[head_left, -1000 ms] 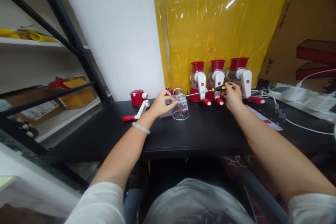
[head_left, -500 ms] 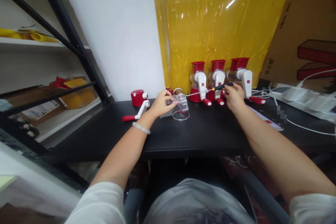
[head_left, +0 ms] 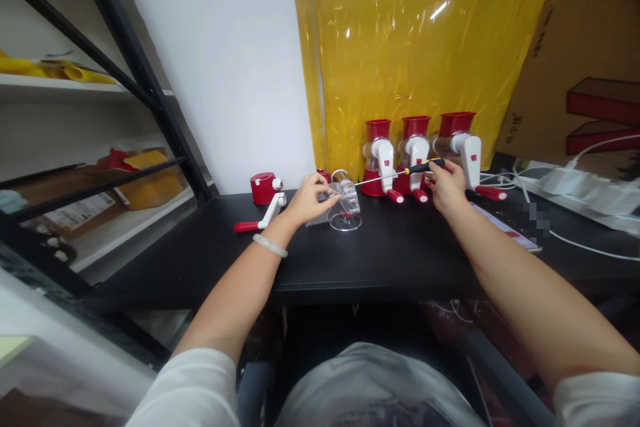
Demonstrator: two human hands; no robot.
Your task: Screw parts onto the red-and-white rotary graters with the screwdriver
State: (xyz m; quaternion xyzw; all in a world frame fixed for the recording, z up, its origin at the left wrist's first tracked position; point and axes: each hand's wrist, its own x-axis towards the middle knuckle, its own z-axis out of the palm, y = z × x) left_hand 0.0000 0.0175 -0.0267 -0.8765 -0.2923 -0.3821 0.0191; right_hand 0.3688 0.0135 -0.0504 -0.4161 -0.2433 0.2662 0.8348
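My left hand is closed on a clear plastic grater body, which lies on its side on the black table. My right hand grips the black and yellow handle of a screwdriver. The long shaft points left, its tip at the right side of the clear body; whether it touches a screw is too small to tell. Behind the body lies a metal grater drum. To the left of my left hand are a red base part and a white crank with a red handle.
Three red and white rotary graters, among them the middle one, stand along the back. A tablet or phone and a white power strip with cables lie at right. A black-framed shelf rises at left.
Both hands keep their places, the screwdriver still held against the clear body's side. The whole view has shifted very slightly.
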